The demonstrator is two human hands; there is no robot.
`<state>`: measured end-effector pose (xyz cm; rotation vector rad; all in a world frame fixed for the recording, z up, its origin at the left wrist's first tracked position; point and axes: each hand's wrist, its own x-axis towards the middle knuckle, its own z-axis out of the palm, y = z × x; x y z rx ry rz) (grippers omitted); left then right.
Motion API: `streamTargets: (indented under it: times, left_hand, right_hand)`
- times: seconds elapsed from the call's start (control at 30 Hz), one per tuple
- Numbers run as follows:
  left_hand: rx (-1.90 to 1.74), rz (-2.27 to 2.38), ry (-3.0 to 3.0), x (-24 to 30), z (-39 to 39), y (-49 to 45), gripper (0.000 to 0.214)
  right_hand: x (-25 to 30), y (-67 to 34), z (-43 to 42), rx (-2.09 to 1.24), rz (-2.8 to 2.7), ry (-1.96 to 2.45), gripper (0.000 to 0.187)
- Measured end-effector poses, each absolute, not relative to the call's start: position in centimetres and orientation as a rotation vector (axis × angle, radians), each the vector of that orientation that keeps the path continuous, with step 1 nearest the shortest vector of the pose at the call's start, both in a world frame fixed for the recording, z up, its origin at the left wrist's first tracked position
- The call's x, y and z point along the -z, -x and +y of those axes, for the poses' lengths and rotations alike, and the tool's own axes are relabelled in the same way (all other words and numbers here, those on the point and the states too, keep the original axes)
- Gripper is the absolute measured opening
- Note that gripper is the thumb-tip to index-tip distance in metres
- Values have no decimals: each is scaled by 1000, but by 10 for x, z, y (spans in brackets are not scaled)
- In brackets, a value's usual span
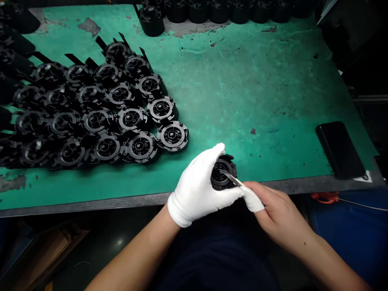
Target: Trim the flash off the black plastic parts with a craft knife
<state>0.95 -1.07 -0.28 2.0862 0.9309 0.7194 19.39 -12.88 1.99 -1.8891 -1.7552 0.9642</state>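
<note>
My left hand (197, 188), in a white glove, is wrapped round a black round plastic housing (223, 173) at the table's front edge. The housing's ringed, ribbed end faces up, and part of its side is hidden by the glove. My right hand (273, 202) is bare apart from a white cover on one digit. It grips a small knife (232, 178) with a pointed metal blade. The blade's tip lies over the inside of the housing; whether it touches cannot be made out. The knife's handle is mostly hidden in my fingers.
Several similar black housings (141, 146) stand in rows at the left on the green tabletop (242, 89). Another row (198, 10) lines the far edge. A black phone (340, 149) lies at the right. Below it, an orange-handled object (324, 197) rests on something blue.
</note>
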Motion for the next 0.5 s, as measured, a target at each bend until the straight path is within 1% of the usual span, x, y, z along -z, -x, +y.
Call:
streamTargets:
  times: [0.17,0.33,0.5]
  left_hand:
    - [-723,908,-2090,4,-10,-9,90]
    - [-722,880,-2086,5,-8,-9,91]
    - [-657,856,-2092,3,-6,-7,93]
  right_hand:
    - [-20,-198,-128,-940,-1822,1860,29]
    - [-27,-209,-116,-1009,-1987,1804,23]
    - [-33,-218,-105,-1069,-2177,1748,28]
